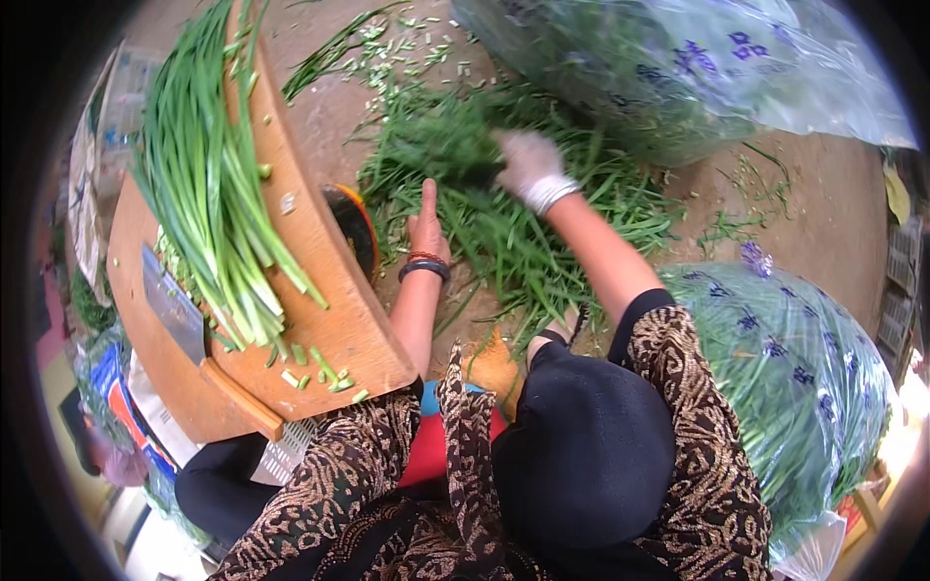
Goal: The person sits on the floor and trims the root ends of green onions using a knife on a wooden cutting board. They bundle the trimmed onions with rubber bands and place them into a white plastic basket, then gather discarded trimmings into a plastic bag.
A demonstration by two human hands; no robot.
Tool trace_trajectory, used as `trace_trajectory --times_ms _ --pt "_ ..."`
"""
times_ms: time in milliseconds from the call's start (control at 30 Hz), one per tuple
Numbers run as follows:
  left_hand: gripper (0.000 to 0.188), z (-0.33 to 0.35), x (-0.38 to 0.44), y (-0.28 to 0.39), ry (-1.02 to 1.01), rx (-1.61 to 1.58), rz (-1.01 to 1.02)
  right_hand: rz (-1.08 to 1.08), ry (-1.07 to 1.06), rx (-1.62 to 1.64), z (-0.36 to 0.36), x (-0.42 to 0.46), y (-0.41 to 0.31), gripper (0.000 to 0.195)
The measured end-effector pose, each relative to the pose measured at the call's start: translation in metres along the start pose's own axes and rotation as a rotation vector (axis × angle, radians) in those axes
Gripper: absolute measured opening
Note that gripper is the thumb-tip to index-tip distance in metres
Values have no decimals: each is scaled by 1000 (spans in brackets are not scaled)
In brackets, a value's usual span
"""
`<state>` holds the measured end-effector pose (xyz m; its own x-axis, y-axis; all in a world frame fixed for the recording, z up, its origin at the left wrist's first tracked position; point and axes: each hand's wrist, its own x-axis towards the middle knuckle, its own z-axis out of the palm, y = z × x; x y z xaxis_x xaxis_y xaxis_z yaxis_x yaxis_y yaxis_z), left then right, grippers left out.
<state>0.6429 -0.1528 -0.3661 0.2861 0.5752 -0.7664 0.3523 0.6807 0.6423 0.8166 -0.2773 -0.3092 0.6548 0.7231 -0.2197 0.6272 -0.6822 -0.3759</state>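
Note:
Loose green garlic chives [538,210] lie heaped on the floor before me. My bare left hand [429,232], a dark bangle and red beads at its wrist, is held low at the heap's left side, one finger pointing away from me. My right hand [530,163], in a pale glove, is blurred over the heap, by a blurred green clump; whether it grips any cannot be told. At left, a bundle of long chives [218,196] lies across a wooden board [349,312]. A cleaver [174,301] with a wooden handle rests on the board beside cut pieces.
Printed clear plastic bags of greens stand at the upper right [654,80] and right [792,370]. Cut stem pieces [436,54] are scattered on the floor beyond the heap. A round dark object with an orange rim [356,229] is beside the board. Plastic crates [901,254] show at the far right.

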Motion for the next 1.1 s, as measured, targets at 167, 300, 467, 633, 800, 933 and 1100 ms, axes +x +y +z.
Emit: trace_trajectory --times_ms 167,300,467,633,800,933,1100 --pt "88 18 9 -8 -46 -45 248 -158 -151 16 34 -45 -31 69" --pt "74 11 21 -13 -143 -116 369 -148 56 756 -16 -82 -41 67" --pt "57 30 22 -18 3 45 299 720 -805 1655 40 -197 -24 99" --pt "48 4 56 -27 101 259 411 1262 134 2415 59 -209 -3 130" --pt "32 23 27 -18 144 299 251 1239 315 1738 46 -165 60 126" --pt "21 10 49 -21 -18 -17 62 1106 61 1090 41 -113 86 99" --pt "13 -9 73 -46 -133 -248 96 975 239 589 6 -155 98 104"
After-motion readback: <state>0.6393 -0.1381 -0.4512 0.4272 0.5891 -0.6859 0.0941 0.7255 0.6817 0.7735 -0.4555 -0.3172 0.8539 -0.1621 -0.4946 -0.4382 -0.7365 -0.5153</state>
